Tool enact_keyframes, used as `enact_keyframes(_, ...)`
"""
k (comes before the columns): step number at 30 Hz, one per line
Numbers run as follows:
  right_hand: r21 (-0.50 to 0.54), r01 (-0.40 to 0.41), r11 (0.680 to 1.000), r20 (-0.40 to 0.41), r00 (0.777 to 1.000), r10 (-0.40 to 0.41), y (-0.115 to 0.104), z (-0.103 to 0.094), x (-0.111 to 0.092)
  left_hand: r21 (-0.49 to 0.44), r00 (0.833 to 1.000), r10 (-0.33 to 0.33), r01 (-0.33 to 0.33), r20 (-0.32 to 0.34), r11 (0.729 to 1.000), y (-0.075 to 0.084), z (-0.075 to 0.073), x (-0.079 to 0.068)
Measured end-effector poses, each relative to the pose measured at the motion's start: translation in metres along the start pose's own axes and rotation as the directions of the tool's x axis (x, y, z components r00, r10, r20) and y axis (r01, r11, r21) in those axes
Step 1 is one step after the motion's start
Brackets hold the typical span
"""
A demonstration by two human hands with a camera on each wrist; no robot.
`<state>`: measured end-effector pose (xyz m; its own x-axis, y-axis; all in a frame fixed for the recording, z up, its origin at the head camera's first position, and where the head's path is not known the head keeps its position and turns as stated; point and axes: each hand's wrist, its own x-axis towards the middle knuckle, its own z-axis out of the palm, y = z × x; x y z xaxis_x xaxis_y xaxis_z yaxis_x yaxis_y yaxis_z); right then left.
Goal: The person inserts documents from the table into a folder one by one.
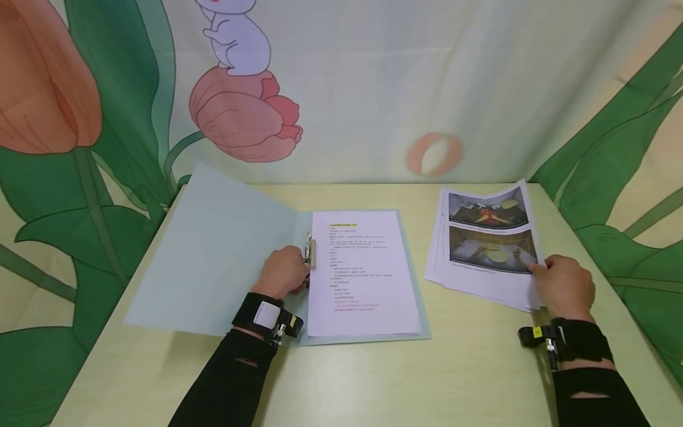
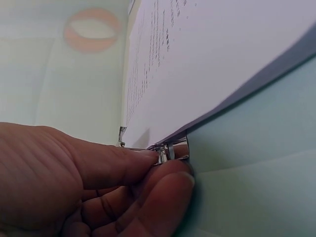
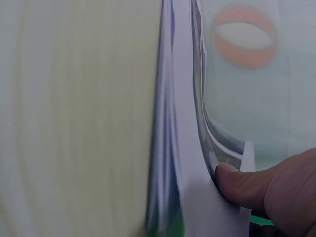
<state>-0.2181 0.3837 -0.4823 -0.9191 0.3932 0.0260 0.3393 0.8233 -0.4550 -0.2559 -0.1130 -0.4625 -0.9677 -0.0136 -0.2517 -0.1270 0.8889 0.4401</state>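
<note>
The shiny clip (image 1: 312,254) was in the middle of the open blue folder (image 1: 213,255), at the left edge of a page of writing (image 1: 368,320), and the left hand (image 1: 283,273) pinched it. To the right, the right hand (image 1: 568,287) gripped the right edge of some picture sheets (image 1: 488,237). The folder lay on the pale worktop (image 1: 373,385), with a flowery cloth (image 1: 363,89) on the far side.

We see a pale blue folder (image 1: 213,255) open, its left cover tilted up. On its right side we find white text pages (image 1: 368,273) lying flat, a metal clip (image 1: 312,254) at their left edge. Well to their right we have loose sheets (image 1: 480,284), unevenly stacked, the top one bearing two photographs (image 1: 491,249).
</note>
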Motion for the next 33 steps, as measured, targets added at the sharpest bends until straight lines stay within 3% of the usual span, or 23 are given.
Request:
enact_keyframes(8,0.185,-0.063,0.981,0.010,0.998,0.062,-0.001,-0.010,-0.001,-0.012,0.999,-0.035,0.035,0.020,0.999,-0.001,0.000,0.002)
enact_keyframes(13,0.310,-0.129,0.942,0.052,0.992,0.118,-0.008,-0.018,-0.007,-0.019,0.999,-0.041,0.041,0.024,0.999,0.000,0.000,0.003)
enact_keyframes(16,0.414,-0.184,0.892,0.061,0.983,0.174,-0.020,-0.018,-0.012,-0.028,0.999,-0.047,0.048,0.025,0.998,0.000,0.000,0.002)
enact_keyframes(17,0.461,-0.202,0.864,0.055,0.978,0.199,-0.026,-0.017,-0.014,-0.030,0.998,-0.049,0.050,0.025,0.998,-0.001,-0.001,0.003)
enact_keyframes(18,0.532,-0.224,0.817,0.055,0.971,0.231,-0.032,-0.017,-0.016,-0.031,0.999,-0.047,0.048,0.022,0.998,-0.001,-0.001,0.002)
enact_keyframes(19,0.608,-0.238,0.758,0.057,0.965,0.257,-0.039,-0.016,-0.019,-0.032,0.999,-0.049,0.050,0.024,0.998,-0.002,-0.001,0.002)
enact_keyframes(21,0.758,-0.228,0.611,0.073,0.961,0.268,-0.053,-0.013,-0.025,-0.034,0.998,-0.053,0.054,0.026,0.998,-0.003,-0.001,0.001)
enact_keyframes(24,0.892,-0.187,0.411,0.131,0.978,0.159,-0.072,-0.006,-0.038,-0.029,0.998,-0.055,0.056,0.030,0.998,-0.006,-0.001,0.000)
enact_keyframes(25,0.904,-0.178,0.389,0.150,0.983,0.101,-0.077,-0.002,-0.043,-0.030,0.998,-0.058,0.059,0.032,0.998,-0.006,-0.001,0.000)
enact_keyframes(27,0.906,-0.164,0.391,0.182,0.983,-0.011,-0.089,0.006,-0.053,-0.029,0.997,-0.066,0.067,0.035,0.997,-0.007,-0.001,-0.001)
enact_keyframes(29,0.881,-0.151,0.449,0.204,0.976,-0.072,-0.101,0.016,-0.061,-0.040,0.996,-0.073,0.075,0.041,0.996,-0.007,-0.002,-0.001)
enact_keyframes(33,0.776,-0.110,0.621,0.231,0.966,-0.118,-0.119,0.032,-0.072,-0.065,0.997,-0.062,0.064,0.038,0.996,-0.004,-0.004,-0.002)
